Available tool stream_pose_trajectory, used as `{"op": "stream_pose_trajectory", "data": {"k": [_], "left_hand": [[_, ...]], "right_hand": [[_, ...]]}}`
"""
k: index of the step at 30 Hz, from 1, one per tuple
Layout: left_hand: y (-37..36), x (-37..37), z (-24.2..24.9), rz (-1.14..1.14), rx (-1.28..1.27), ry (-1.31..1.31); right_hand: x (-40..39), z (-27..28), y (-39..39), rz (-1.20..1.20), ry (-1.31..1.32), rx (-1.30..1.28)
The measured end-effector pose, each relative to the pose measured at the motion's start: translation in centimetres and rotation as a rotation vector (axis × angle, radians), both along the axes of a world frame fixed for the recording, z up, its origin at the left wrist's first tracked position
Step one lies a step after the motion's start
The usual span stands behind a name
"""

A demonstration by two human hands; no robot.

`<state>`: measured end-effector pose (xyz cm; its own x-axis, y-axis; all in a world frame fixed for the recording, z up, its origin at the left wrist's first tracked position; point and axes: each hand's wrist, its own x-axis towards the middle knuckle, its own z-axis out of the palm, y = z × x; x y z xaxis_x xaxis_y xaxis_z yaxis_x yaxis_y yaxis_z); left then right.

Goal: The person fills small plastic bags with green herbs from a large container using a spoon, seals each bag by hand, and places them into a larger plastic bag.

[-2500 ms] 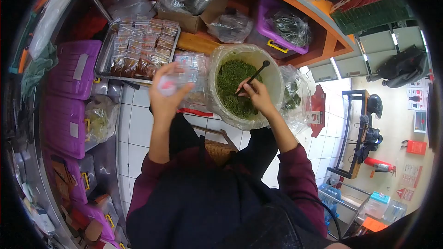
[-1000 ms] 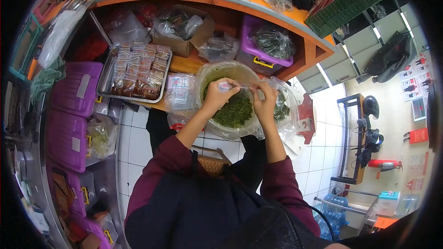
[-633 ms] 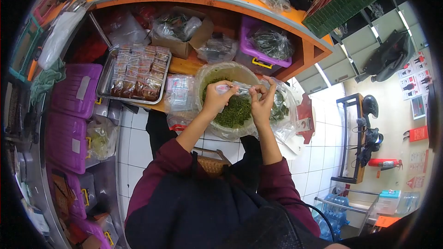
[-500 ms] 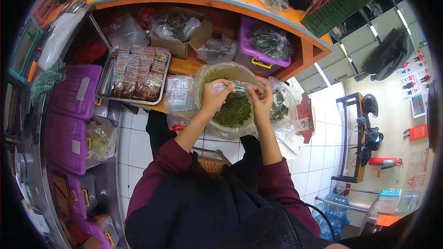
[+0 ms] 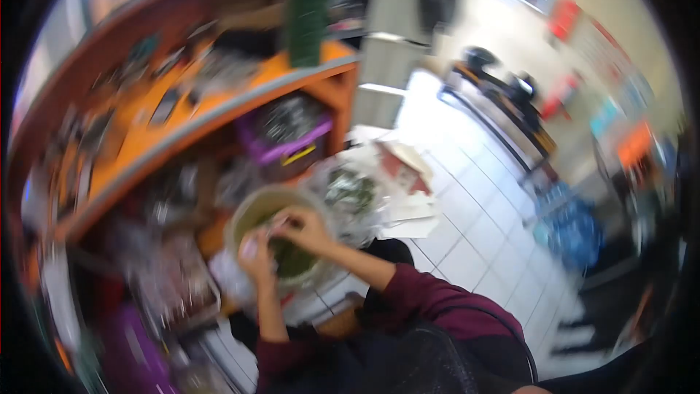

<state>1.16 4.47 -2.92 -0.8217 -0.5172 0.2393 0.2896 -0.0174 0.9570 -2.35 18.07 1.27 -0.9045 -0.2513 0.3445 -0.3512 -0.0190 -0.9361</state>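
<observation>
Close around the tub (image 5: 249,207), a clear bag of green leaves (image 5: 351,191) presses near its right side, while packets (image 5: 175,279) lie blurred in a tray (image 5: 216,302) to the left. A purple bin (image 5: 271,154) sits under the orange counter (image 5: 149,152); square white tiles (image 5: 452,211) run right toward blue bottles (image 5: 572,232). The round, pale tub holds finely chopped greens (image 5: 293,259). Over it, your left hand (image 5: 257,260) curls its fingers closed on a pale piece (image 5: 250,248) — your right hand (image 5: 306,231) bends its fingers in alongside, though blur hides any grip.
</observation>
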Motion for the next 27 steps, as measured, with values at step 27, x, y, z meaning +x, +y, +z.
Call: {"op": "stream_pose_trajectory", "data": {"k": [27], "left_hand": [[10.1,0.1,4.8,-0.601,0.361,-0.24]], "right_hand": [[5.5,2.6,7.8,-0.192,0.057,-0.278]]}}
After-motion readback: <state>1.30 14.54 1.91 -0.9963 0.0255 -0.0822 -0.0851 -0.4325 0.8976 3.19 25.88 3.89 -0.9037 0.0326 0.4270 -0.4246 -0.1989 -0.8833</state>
